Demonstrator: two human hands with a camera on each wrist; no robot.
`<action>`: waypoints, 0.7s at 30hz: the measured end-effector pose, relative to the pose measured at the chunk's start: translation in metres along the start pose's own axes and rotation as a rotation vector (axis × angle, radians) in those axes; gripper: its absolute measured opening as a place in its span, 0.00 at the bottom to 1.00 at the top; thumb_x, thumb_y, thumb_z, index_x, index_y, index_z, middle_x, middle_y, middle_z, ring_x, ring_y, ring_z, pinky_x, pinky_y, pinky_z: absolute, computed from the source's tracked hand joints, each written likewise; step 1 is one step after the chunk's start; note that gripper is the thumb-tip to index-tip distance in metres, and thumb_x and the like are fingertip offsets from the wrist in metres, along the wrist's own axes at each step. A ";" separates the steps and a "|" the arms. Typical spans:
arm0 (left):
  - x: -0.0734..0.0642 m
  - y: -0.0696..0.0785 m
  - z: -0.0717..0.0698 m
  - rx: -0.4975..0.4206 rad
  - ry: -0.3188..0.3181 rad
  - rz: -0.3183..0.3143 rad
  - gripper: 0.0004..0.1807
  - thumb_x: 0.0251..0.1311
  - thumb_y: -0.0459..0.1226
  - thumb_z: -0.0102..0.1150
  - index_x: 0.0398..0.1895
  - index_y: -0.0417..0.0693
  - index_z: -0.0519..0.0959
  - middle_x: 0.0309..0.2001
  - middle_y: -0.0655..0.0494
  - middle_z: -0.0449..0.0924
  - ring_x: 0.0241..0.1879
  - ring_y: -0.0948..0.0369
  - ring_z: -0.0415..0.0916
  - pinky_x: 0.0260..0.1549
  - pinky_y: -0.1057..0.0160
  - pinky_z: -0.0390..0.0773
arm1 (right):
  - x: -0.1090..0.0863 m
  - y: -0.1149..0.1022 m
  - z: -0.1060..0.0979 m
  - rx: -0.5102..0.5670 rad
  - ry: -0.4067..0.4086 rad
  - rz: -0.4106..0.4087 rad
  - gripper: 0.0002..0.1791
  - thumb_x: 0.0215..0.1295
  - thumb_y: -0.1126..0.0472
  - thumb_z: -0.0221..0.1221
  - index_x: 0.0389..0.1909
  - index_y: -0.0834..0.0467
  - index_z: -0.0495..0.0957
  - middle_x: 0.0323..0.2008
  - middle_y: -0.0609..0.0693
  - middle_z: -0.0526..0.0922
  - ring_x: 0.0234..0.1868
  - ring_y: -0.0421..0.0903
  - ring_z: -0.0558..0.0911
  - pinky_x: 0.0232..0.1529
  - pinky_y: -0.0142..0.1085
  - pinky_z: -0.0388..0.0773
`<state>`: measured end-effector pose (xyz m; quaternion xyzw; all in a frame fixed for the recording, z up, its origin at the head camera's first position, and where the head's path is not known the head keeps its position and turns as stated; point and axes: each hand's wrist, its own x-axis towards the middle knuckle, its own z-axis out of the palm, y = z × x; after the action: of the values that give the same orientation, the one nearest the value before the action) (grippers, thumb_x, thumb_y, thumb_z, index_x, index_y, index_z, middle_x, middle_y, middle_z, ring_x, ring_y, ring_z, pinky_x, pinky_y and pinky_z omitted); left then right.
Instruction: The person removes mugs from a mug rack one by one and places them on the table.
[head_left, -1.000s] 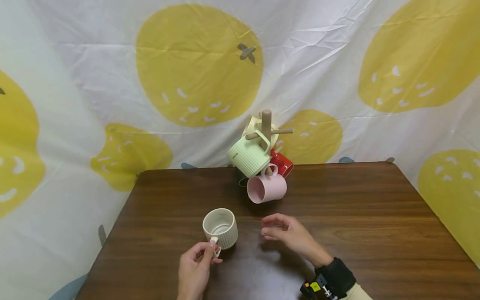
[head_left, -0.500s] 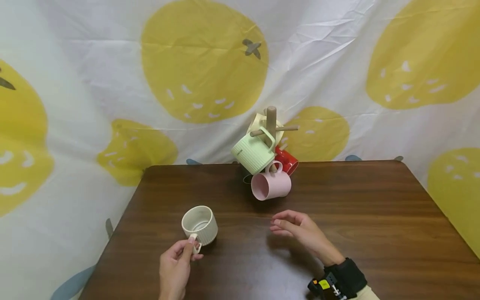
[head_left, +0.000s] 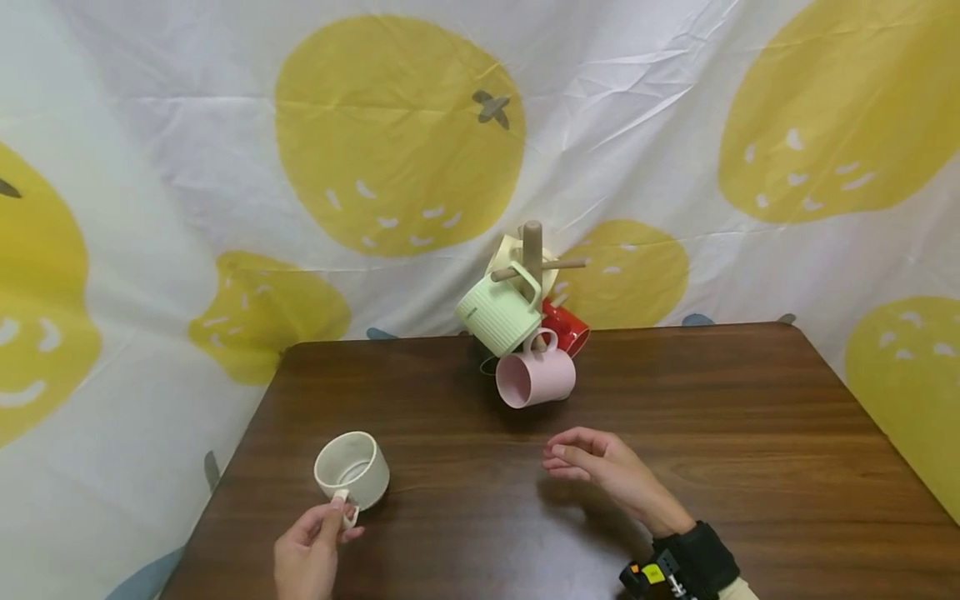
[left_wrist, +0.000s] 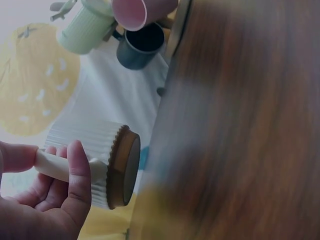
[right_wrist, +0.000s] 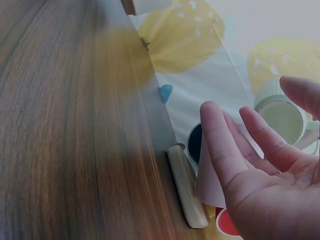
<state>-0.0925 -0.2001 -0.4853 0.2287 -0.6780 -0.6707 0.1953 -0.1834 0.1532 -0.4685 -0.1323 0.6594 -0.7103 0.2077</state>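
Note:
A white ribbed mug (head_left: 358,475) is at the left of the table in the head view, and my left hand (head_left: 309,552) pinches its handle between thumb and fingers. In the left wrist view the mug (left_wrist: 82,135) shows a brown base that looks raised off the wood. My right hand (head_left: 615,475) holds nothing; its fingers are loosely bent above the table, in front of the mug tree. From the wooden mug tree (head_left: 532,242) hang a light green mug (head_left: 498,315), a pink mug (head_left: 543,379), a red mug (head_left: 566,327), a cream mug and a dark mug (left_wrist: 140,47).
The dark wooden table (head_left: 675,400) reaches back to a white cloth (head_left: 622,108) with yellow fruit prints. The mug tree stands near the table's far edge, its round base (right_wrist: 186,187) showing in the right wrist view. A black strap (head_left: 693,558) circles my right wrist.
My left hand has carried the white mug leftward across the table. My right hand has shifted slightly right. The mugs on the tree hang as before.

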 end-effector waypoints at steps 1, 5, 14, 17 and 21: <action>0.001 -0.001 -0.001 -0.006 0.002 0.007 0.16 0.62 0.32 0.56 0.34 0.19 0.77 0.20 0.64 0.83 0.21 0.63 0.81 0.23 0.71 0.83 | 0.000 0.000 -0.001 0.001 0.002 -0.001 0.28 0.65 0.56 0.57 0.54 0.77 0.67 0.45 0.58 0.83 0.53 0.65 0.76 0.56 0.55 0.72; 0.004 -0.003 -0.005 -0.030 0.014 0.016 0.16 0.61 0.32 0.57 0.33 0.18 0.76 0.20 0.63 0.83 0.21 0.64 0.80 0.23 0.71 0.83 | -0.001 -0.001 -0.002 -0.006 0.012 -0.006 0.28 0.65 0.56 0.57 0.53 0.77 0.68 0.45 0.58 0.83 0.52 0.62 0.78 0.55 0.53 0.73; 0.006 -0.003 -0.011 -0.035 0.025 -0.032 0.16 0.61 0.33 0.57 0.31 0.19 0.77 0.19 0.62 0.82 0.22 0.64 0.80 0.23 0.71 0.83 | -0.003 -0.001 -0.005 -0.007 0.013 0.001 0.28 0.65 0.56 0.58 0.54 0.76 0.68 0.46 0.58 0.82 0.51 0.58 0.79 0.56 0.51 0.74; 0.006 -0.002 -0.012 -0.039 0.024 -0.055 0.15 0.61 0.33 0.57 0.29 0.23 0.79 0.19 0.62 0.82 0.23 0.65 0.80 0.23 0.71 0.83 | -0.003 0.000 -0.005 -0.003 0.015 -0.006 0.29 0.64 0.55 0.58 0.54 0.77 0.68 0.46 0.58 0.82 0.51 0.60 0.78 0.56 0.51 0.73; 0.007 0.000 -0.013 -0.075 0.016 -0.076 0.13 0.61 0.32 0.57 0.26 0.26 0.80 0.19 0.62 0.82 0.25 0.66 0.80 0.24 0.70 0.83 | -0.004 0.001 -0.005 0.003 0.019 -0.011 0.28 0.64 0.55 0.58 0.53 0.76 0.69 0.45 0.57 0.82 0.51 0.59 0.79 0.56 0.52 0.73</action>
<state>-0.0910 -0.2147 -0.4857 0.2522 -0.6416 -0.7008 0.1835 -0.1826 0.1595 -0.4697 -0.1289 0.6597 -0.7135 0.1979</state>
